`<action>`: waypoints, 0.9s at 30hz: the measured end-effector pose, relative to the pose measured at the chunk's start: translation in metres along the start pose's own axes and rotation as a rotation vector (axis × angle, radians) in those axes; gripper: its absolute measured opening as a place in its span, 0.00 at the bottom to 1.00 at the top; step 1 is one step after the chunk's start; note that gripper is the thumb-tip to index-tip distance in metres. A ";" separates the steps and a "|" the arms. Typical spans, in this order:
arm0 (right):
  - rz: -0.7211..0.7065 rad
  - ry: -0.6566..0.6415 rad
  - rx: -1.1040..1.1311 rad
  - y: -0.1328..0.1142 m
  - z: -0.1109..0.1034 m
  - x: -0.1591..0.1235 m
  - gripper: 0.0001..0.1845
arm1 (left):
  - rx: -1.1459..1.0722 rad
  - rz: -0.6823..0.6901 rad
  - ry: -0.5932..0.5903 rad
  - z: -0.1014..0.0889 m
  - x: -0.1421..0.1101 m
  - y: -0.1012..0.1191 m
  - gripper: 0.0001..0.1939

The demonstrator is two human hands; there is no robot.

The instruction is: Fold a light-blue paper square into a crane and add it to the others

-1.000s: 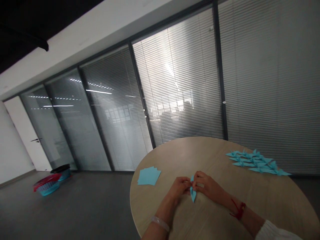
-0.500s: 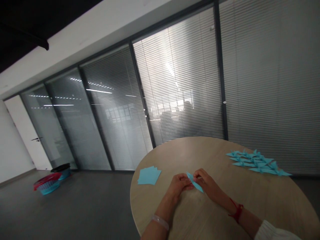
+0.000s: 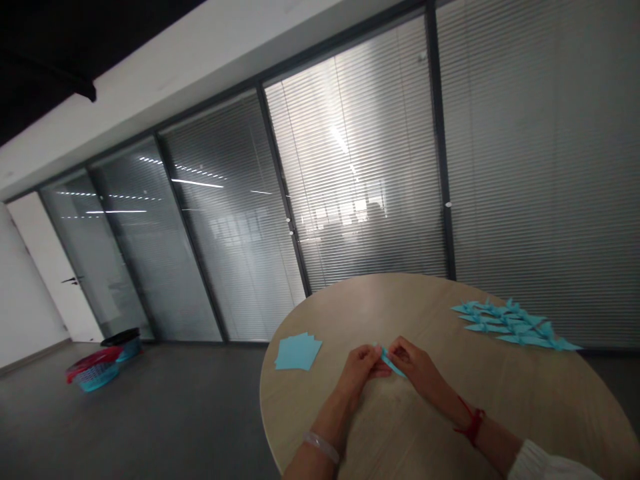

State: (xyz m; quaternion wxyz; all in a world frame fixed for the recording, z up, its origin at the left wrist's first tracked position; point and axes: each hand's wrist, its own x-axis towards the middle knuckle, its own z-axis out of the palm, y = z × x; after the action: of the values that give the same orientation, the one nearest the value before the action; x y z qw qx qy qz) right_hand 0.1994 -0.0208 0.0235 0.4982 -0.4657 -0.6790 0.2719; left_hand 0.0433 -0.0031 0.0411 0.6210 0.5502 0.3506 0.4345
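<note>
A narrow piece of folded blue paper (image 3: 395,366) is held between my two hands, just over the round wooden table (image 3: 400,300). My left hand (image 3: 361,365) grips its left side, thumb on top and fingers beneath. From the right, my right hand (image 3: 411,360) pinches the paper near its upper edge. The fingers hide part of the folds. Farther left on the table lies a loose stack of square blue paper sheets (image 3: 299,352). Several folded blue paper cranes (image 3: 515,323) stand in close rows at the table's right side.
On the floor at the left are a blue basket with a red rim (image 3: 95,370) and a second basket with a dark top (image 3: 125,342). Behind the table runs a glass partition with blinds (image 3: 360,167). A white door (image 3: 55,267) is at the far left.
The folded paper looks narrower now and is more covered by my fingers. My left thumb has moved onto it, and both hands have drawn slightly closer together.
</note>
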 end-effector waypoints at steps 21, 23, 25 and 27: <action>0.062 -0.205 -0.013 0.007 -0.001 0.003 0.20 | 0.241 0.239 0.051 -0.007 0.009 -0.009 0.20; 0.068 -0.199 0.003 0.005 -0.002 0.002 0.20 | 0.234 0.215 0.015 -0.007 0.010 -0.011 0.20; 0.074 -0.203 0.009 0.005 -0.002 0.002 0.19 | 0.220 0.206 -0.006 -0.007 0.010 -0.012 0.20; 0.082 -0.213 0.010 0.006 0.000 0.002 0.18 | 0.209 0.209 -0.013 -0.006 0.010 -0.012 0.20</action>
State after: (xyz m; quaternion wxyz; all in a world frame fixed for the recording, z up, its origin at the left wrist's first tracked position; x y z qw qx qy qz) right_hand 0.2017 -0.0169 0.0197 0.4139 -0.4590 -0.7073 0.3432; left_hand 0.0435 0.0080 0.0286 0.5140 0.6482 0.3308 0.4541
